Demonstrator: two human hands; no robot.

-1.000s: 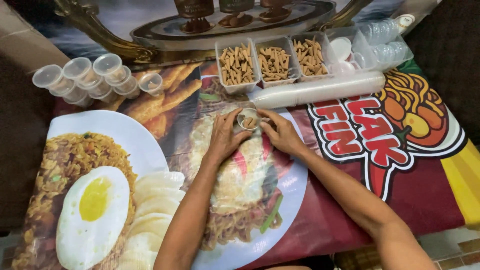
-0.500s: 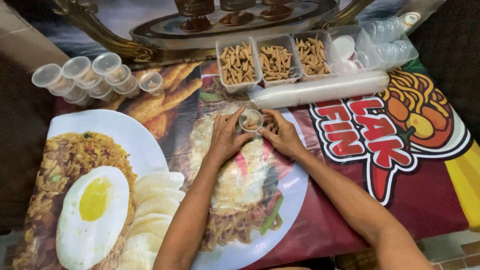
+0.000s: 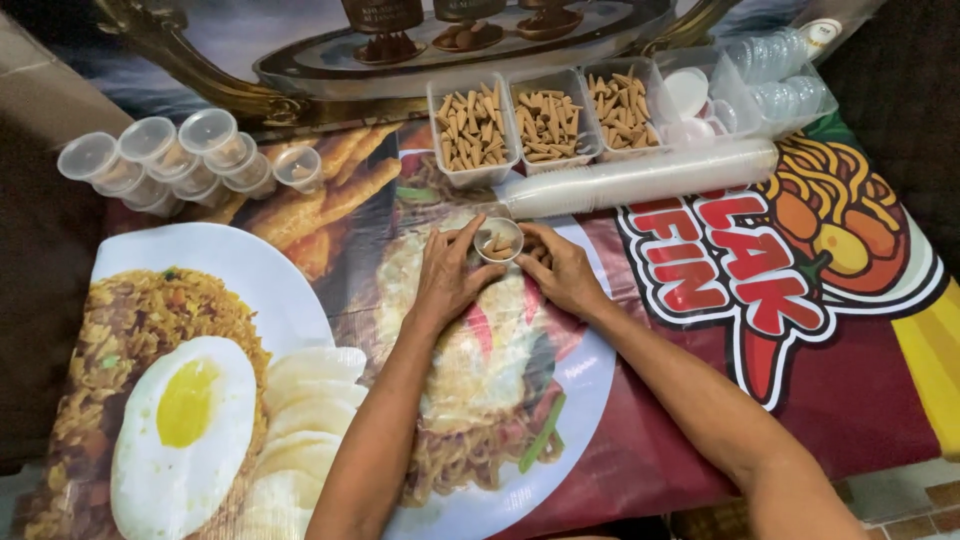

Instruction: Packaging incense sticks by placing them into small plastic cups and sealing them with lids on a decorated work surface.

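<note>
We see a small clear plastic cup [image 3: 497, 240] with a few brown cone-shaped pieces inside, standing on the printed food banner [image 3: 300, 300] just above the middle of the view. The left hand [image 3: 447, 275] clasps its 9 o'clock side, thumb and forefinger closed on the rim. The right hand [image 3: 563, 272] rests at its 3 o'clock, fingers curled, tips touching the cup wall. At 12 o'clock lie a stacked sleeve of cups [image 3: 640, 178] and three trays of brown cones [image 3: 545, 125]; lidded cups [image 3: 165, 160] sit at 10 o'clock.
</note>
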